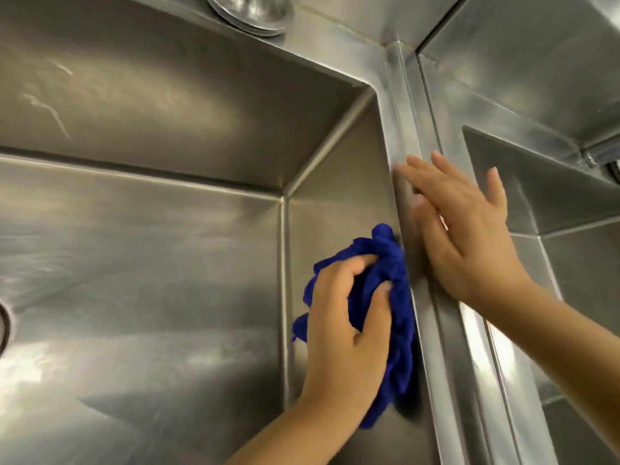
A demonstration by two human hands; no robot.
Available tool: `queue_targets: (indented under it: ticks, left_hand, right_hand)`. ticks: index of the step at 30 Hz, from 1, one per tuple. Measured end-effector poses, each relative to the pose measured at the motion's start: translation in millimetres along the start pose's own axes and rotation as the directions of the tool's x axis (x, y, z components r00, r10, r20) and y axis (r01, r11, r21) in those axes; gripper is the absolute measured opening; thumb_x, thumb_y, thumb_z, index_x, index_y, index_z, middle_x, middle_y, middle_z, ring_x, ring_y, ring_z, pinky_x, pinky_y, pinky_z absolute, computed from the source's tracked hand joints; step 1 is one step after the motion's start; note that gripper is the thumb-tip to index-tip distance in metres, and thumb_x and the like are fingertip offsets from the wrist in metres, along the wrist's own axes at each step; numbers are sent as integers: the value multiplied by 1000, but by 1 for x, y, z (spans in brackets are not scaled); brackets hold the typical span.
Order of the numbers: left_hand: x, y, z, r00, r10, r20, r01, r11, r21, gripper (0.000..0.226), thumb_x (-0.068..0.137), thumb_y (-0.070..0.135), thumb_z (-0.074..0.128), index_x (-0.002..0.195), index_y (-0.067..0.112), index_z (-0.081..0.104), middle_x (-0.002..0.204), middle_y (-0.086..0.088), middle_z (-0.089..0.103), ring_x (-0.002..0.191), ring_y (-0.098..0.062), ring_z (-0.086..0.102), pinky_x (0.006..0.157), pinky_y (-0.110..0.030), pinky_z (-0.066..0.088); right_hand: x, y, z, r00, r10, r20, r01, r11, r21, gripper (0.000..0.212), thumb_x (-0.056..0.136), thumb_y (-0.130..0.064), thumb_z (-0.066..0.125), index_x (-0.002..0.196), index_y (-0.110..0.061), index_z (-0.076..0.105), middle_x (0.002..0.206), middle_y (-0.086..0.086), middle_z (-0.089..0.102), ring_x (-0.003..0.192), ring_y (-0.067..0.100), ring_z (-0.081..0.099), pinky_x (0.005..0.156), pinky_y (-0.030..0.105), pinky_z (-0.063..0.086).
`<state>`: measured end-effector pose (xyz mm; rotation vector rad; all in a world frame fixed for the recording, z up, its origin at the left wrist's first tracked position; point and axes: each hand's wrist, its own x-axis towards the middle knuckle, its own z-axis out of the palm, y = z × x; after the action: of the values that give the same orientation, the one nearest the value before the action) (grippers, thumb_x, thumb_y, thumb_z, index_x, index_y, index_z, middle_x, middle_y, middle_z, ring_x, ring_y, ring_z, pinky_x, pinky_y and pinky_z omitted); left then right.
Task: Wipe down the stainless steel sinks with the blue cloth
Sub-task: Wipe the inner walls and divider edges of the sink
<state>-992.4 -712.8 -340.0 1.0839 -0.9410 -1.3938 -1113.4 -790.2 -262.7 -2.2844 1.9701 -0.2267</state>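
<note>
The left basin [134, 263] lay open across its floor and back wall. Its right wall was taken up by the left hand [345, 323] and the bunched blue cloth [399, 297] — the right hand [463, 223] lay flat over the divider ridge [406, 112], barring the crossing to the right basin [570, 256].

Bright light, perhaps from overhead, leaves soft white glare on the sink [134, 95]. The right hand [466, 229] is slightly motion-blurred; wide-angle edges bow.
</note>
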Motion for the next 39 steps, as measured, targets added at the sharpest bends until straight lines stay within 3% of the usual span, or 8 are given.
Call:
queue_targets:
  ticks: [3, 8, 11, 15, 22, 27, 35, 39]
  left_hand:
    - [-6, -4, 17, 995, 57, -87, -49, 995, 82, 21, 89, 37, 48, 109, 47, 49, 109, 23, 54, 111, 0, 52, 91, -5, 35]
    - [12, -36, 11, 979, -35, -201, 58, 992, 109, 32, 93, 23, 54, 100, 53, 49, 109, 20, 54, 107, 6, 51, 91, -7, 34]
    - [-2, -16, 18, 984, -64, -168, 78, 994, 80, 25, 94, 23, 54, 100, 47, 50, 107, 17, 57, 104, -1, 55, 88, -12, 40]
    - [-20, 3, 28, 986, 47, -161, -39, 998, 56, 19, 88, 34, 55, 107, 30, 54, 108, 14, 59, 106, -5, 58, 87, -8, 41]
    - [14, -37, 18, 956, -155, -250, 167, 986, 27, 19, 89, 28, 54, 107, 31, 55, 112, 7, 59, 107, -5, 55, 97, -32, 44]
    - [-4, -10, 22, 988, -22, -154, 22, 1000, -1, 19, 88, 34, 53, 106, 27, 56, 107, 11, 62, 106, -11, 59, 90, -17, 45]
    - [36, -69, 10, 928, -233, -291, 254, 967, 37, 14, 93, 16, 57, 103, 25, 55, 108, 3, 61, 102, -14, 58, 95, -44, 46]
    - [18, -38, 13, 975, -129, -183, 141, 988, 56, 14, 92, 26, 53, 106, 26, 55, 108, 8, 59, 103, -7, 57, 91, -26, 46]
  right_hand:
    - [-14, 6, 4, 999, 36, 17, -37, 997, 60, 46, 99, -33, 30, 144, -31, 38, 153, -13, 31, 146, 7, 14, 120, 49, 8]
    - [-12, 6, 8, 998, 59, -32, -55, 992, 116, 44, 99, -29, 32, 142, -29, 43, 151, -13, 36, 145, 7, 19, 118, 50, 15]
    - [-12, 6, 8, 997, 70, -30, -66, 990, 123, 44, 99, -29, 32, 141, -29, 44, 151, -13, 37, 145, 6, 19, 118, 48, 13]
    - [-12, 7, 9, 997, 69, -42, -63, 990, 129, 44, 98, -28, 33, 140, -28, 46, 150, -13, 38, 145, 6, 20, 118, 48, 13]
    - [-12, 5, 9, 996, 77, -53, -70, 989, 132, 43, 98, -27, 35, 139, -28, 47, 149, -13, 40, 144, 6, 22, 117, 49, 16]
    - [-11, 5, 10, 996, 69, -56, -61, 990, 130, 43, 98, -27, 36, 140, -26, 47, 149, -11, 40, 144, 8, 22, 116, 50, 18]
    - [-10, 11, 12, 995, 29, -94, -14, 988, 155, 41, 99, -25, 38, 138, -23, 50, 147, -7, 44, 143, 13, 28, 113, 54, 25]
    - [-11, 11, 12, 995, 29, -101, -13, 987, 159, 42, 98, -26, 37, 137, -23, 51, 147, -7, 44, 143, 13, 28, 112, 55, 26]
